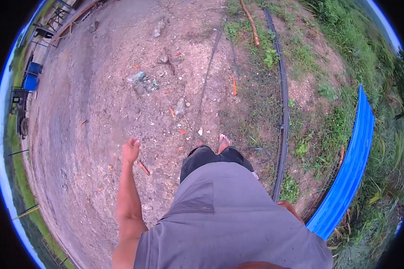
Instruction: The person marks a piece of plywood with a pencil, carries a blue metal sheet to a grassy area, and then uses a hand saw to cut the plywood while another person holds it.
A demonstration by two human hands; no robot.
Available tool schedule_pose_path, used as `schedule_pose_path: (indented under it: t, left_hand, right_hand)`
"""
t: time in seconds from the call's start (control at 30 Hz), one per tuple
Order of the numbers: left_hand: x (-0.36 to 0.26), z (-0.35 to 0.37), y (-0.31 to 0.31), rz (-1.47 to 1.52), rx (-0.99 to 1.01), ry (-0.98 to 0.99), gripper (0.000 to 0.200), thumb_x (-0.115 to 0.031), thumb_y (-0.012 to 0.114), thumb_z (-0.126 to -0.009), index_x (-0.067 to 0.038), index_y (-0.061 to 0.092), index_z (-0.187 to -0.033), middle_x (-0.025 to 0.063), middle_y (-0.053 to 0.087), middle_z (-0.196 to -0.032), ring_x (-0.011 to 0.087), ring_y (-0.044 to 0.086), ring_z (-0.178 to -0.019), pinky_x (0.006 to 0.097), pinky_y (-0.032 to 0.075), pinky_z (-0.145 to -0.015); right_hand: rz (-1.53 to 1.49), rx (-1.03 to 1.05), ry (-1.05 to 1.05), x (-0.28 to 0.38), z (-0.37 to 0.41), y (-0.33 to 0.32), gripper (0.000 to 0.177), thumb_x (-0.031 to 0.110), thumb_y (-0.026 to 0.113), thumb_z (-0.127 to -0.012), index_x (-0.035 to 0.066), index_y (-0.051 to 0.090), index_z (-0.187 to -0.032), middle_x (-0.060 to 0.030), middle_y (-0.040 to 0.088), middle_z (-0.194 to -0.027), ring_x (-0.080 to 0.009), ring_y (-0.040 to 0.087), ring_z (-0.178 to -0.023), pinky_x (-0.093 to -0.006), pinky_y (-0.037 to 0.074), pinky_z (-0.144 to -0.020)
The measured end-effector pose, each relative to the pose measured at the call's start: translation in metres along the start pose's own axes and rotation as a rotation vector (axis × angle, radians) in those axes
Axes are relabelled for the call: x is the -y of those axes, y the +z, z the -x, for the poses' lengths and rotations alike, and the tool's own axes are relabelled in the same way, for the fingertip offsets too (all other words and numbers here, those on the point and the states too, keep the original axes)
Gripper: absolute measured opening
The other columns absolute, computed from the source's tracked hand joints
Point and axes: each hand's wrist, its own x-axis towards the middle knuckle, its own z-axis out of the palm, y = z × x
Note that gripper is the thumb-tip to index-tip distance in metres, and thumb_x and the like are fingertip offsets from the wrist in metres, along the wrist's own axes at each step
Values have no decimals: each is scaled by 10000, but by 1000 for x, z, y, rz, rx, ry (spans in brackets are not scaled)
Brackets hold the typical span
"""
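Observation:
My left hand (131, 150) hangs out over the dirt on the left, its fingers curled in and nothing showing in them. On the right, a bundle of long thin dark metal bars (283, 98) stretches forward from beside my body. My right hand (288, 207) is at the near end of this bundle, closed against it, with most of the fingers hidden by my grey shirt. A long ribbed blue sheet (350, 170) lies to the right of that hand, its near end hidden behind my shoulder.
Stones, orange scraps (234, 85) and a grey lump (143, 82) dot the dirt ahead. A stick (250, 22) lies at the top. Tall grass (345, 40) borders the right. Blue containers (32, 77) and a vehicle stand far left.

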Motion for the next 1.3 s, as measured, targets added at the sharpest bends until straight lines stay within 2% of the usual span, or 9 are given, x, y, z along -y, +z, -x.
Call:
schedule_pose_path:
  t: [0.1,0.17,0.2,0.4,0.6,0.9,0.97,1.2,1.3]
  left_hand:
    - [81,119,85,-418,538,-112,267,-222,554,-854,-47,640,-1035,224,662,-979,403,619,-971,430,504,-825]
    - [-24,199,76,-374,882,-46,283,-210,552,-852,-57,643,-1072,228,656,-1027,351,627,-1019,390,497,-853]
    - [-14,218,89,-282,893,-95,283,-211,550,-854,-56,643,-1072,224,658,-1022,348,630,-1012,388,497,-849]
    - [114,166,164,169,528,-221,286,-215,540,-863,-49,644,-1072,204,672,-993,329,650,-967,382,501,-824]
    - [12,6,71,75,49,-295,352,-185,557,-853,61,591,-1101,124,678,-850,174,643,-668,295,517,-646]
    - [26,-35,65,100,-85,-433,369,-292,522,-900,10,619,-1087,156,689,-862,325,664,-794,375,520,-755]
    - [43,-29,93,278,-107,-558,535,-459,433,-938,19,627,-1083,138,678,-768,307,660,-751,397,530,-697]
    - [49,-92,101,1041,147,-876,862,-762,342,-840,-53,503,-1304,147,632,-1127,286,617,-985,453,513,-789]
    - [58,-135,47,1106,77,-866,836,-753,356,-844,-72,506,-1305,135,634,-1130,268,624,-961,438,504,-777]
  right_hand:
    - [1408,-280,-310,99,-63,-91,581,138,721,-729,253,561,-1275,-53,605,-1242,-273,602,-1087,-367,543,-782]
    - [-198,-482,-561,196,-76,-152,491,162,719,-787,2,569,-1226,-116,682,-955,-170,622,-706,-299,496,-610]
    - [-164,-603,-701,277,-7,-144,470,177,699,-819,-91,562,-1180,-116,664,-838,-116,554,-604,-275,457,-558]
    - [454,-623,-1132,579,88,-135,533,282,708,-776,-17,582,-1199,-186,686,-985,-268,661,-927,-352,505,-837]
    - [839,-387,-1278,713,89,-30,558,295,701,-779,3,562,-1234,-159,683,-1018,-269,657,-950,-361,502,-862]
    - [1243,-198,-676,754,-45,-12,488,338,688,-777,86,623,-1190,-145,629,-1184,-297,602,-1088,-355,478,-931]
    - [2505,-8,-760,781,-65,-15,579,263,723,-727,250,560,-1282,-47,559,-1298,-261,558,-1156,-387,488,-922]
    - [2545,-167,-942,978,-71,57,523,341,659,-762,221,582,-1265,-121,651,-1126,-285,591,-1099,-387,477,-914]
    - [1643,-444,-997,1076,25,173,530,411,679,-758,106,631,-1189,-152,635,-1169,-313,589,-1106,-381,461,-949]
